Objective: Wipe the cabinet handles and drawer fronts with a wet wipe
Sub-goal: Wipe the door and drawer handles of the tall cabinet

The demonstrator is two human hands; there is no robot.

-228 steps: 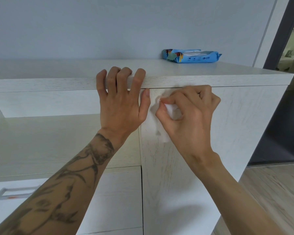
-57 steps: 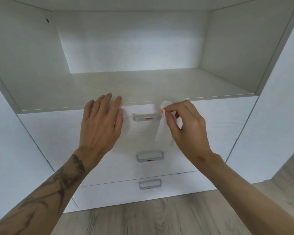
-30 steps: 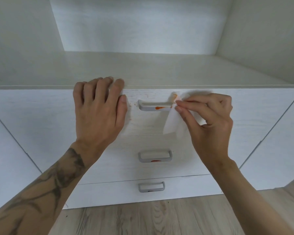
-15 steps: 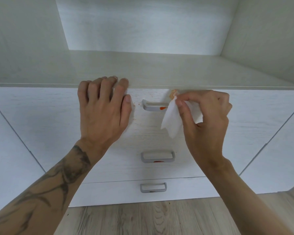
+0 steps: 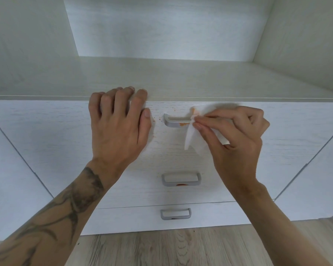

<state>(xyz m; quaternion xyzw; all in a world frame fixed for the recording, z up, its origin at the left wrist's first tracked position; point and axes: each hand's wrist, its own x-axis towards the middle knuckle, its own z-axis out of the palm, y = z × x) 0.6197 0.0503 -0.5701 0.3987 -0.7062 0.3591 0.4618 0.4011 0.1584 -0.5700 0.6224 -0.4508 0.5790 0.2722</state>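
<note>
My right hand (image 5: 233, 139) pinches a white wet wipe (image 5: 195, 137), stained orange at its top, against the right end of the top drawer's grey handle (image 5: 174, 122). An orange smear shows on that handle, and orange specks dot the top drawer front (image 5: 65, 131) left of it. My left hand (image 5: 118, 127) lies flat on that drawer front, fingers hooked over its top edge. Below are the middle handle (image 5: 181, 179), with an orange mark on its underside, and the bottom handle (image 5: 175, 214).
An open shelf recess (image 5: 161, 77) sits above the drawers. White cabinet doors (image 5: 13, 185) flank the drawers on both sides. Wood-look flooring (image 5: 171, 246) runs along the bottom.
Since the earliest frame my view dropped from the cabinet top to the drawers. In the last second my right hand worked the wipe around the top handle's right end; the left hand stayed put.
</note>
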